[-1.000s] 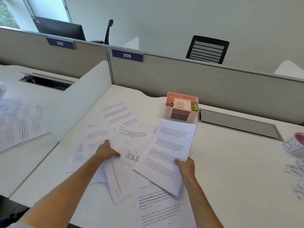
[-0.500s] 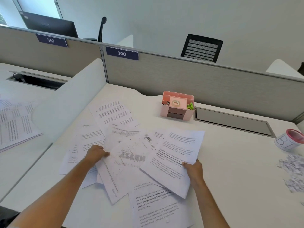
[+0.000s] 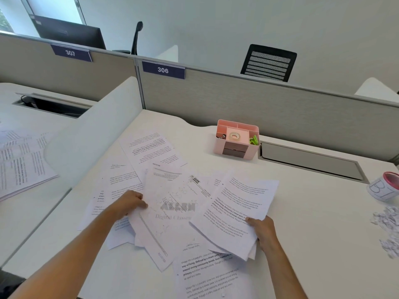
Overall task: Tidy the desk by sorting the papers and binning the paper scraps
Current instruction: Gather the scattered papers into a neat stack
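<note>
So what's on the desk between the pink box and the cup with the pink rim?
Only bare white desk and a gray flap set into it lie between the pink box and the cup, seen in the head view.

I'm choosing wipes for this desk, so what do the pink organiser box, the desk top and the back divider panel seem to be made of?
The pink organiser box looks like smooth moulded plastic with a matte finish: rounded corners, thin even walls. The white desk top appears to be laminate or coated board, matte with little glare. The grey-beige back divider panel seems fabric-covered, showing a fine woven grain, under a pale strip that could be metal.
</note>
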The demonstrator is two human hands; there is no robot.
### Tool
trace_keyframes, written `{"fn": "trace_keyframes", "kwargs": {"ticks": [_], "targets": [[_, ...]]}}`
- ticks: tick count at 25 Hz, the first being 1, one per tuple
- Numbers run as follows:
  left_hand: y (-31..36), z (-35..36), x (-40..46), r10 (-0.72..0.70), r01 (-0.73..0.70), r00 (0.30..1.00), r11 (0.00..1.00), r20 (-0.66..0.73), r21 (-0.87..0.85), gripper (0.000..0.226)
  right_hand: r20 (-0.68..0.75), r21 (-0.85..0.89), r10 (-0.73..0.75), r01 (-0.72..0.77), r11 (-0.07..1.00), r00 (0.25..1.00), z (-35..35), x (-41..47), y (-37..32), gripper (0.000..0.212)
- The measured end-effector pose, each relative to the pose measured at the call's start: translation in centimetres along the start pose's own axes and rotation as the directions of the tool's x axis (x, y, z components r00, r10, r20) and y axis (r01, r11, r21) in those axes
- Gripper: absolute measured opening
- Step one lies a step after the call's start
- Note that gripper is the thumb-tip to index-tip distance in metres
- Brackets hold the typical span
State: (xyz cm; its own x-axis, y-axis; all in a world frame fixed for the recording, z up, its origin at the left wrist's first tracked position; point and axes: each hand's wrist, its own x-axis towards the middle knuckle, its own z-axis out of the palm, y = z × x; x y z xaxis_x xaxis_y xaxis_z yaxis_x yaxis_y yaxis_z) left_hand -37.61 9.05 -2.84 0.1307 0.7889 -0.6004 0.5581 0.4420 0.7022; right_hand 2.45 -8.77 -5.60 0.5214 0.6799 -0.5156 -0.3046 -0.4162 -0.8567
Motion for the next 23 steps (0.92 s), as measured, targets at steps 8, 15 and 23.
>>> {"fn": "trace_keyframes", "kwargs": {"ticks": [8, 15, 23], "targets": [[1.1, 1.6, -0.1, -0.056, 0.070, 0.969, 0.996, 0.241, -0.047, 0.029, 0.105, 0.067, -0.082, 0.075, 0.995, 0.991, 0.8, -1.3, 0.2, 0.034], [1.8, 2.7, 0.8, 0.002, 0.012, 0.998, 0.969, 0.057, -0.249, 0.027, 0.067, 0.174, -0.193, 0.179, 0.968, 0.979, -1.2, -1.6, -1.4, 0.035], [1.1, 2.6, 1.3, 0.021, -0.066, 0.993, 0.915, -0.115, -0.399, 0.022, 0.122, 0.394, -0.213, 0.150, 0.907, 0.969, -3.4, -1.8, -2.3, 0.048]]}}
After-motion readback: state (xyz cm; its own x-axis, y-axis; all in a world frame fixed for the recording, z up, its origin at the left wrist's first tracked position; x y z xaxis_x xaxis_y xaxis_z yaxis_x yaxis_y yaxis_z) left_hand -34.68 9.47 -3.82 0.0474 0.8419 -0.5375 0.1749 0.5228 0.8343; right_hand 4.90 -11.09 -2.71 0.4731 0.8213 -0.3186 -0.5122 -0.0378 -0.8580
